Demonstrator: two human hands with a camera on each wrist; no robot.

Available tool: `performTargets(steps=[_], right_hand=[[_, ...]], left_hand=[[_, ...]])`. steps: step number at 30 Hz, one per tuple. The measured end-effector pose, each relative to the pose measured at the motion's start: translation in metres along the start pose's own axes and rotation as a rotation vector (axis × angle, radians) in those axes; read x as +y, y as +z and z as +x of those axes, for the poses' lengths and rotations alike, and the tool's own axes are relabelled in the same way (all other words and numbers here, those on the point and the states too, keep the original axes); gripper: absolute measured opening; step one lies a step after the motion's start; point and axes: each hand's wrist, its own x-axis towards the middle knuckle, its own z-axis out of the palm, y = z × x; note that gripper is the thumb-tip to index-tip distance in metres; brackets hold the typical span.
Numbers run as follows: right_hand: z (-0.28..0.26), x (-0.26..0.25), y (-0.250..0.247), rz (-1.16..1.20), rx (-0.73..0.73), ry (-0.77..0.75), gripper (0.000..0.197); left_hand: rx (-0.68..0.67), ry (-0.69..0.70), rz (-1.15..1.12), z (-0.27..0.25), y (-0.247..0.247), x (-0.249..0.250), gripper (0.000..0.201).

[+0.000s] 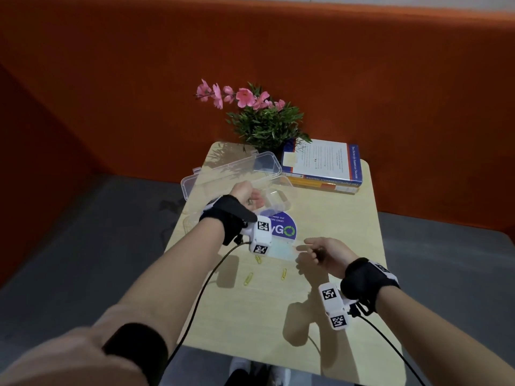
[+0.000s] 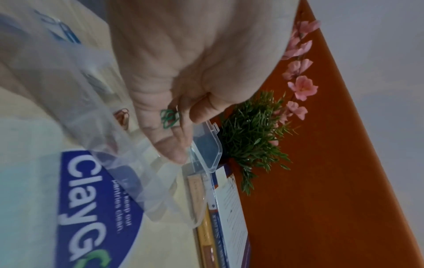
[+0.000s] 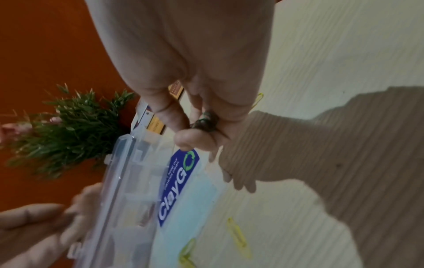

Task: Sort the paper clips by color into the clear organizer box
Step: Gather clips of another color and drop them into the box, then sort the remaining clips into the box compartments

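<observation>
green paper clips (image 2: pixel 170 117), yellow paper clips (image 1: pixel 248 278), blue sticker (image 1: pixel 282 228), orange wall (image 1: pixel 111 79).

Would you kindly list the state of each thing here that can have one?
organizer box: lid open, on the table.
left hand: over the box, cupping green paper clips.
right hand: fingers curled round several clips.
yellow paper clips: loose on the table, unsorted.
books: closed, stacked.

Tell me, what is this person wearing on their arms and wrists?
Each wrist carries a wide black strap, left and right, holding a small white box, left and right, printed with black-and-white square codes. A thin black cable trails from each box. The left arm has a beige sleeve pushed up, with a black cuff. The hands are bare.
</observation>
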Motion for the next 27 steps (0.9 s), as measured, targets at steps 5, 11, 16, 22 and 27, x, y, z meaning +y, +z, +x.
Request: performTargets(steps=[5,11,16,22,27], right_hand=[[-0.005,-0.009,0.001,0.129,-0.043,0.058,0.022],[-0.003,-0.044,0.027,0.204,-0.080,0.030,0.025],[0.011,-0.093,0.084,-0.004,-0.105,-0.171,0.020],[0.023,-0.110,0.123,-0.378,-0.009,-0.336,0.041],[0.014,-0.096,0.092,-0.411,-0.032,-0.451,0.046]], left_hand=[[-0.074,-0.078,-0.003,0.006,0.005,0.009,0.031],[-0.074,0.011,-0.006,0.000,-0.006,0.010,0.057],[0.044,0.216,0.204,-0.023,-0.034,-0.017,0.038],[0.052,0.232,0.424,-0.034,-0.058,-0.073,0.022],[0.048,0.256,0.771,-0.035,-0.067,-0.105,0.005]])
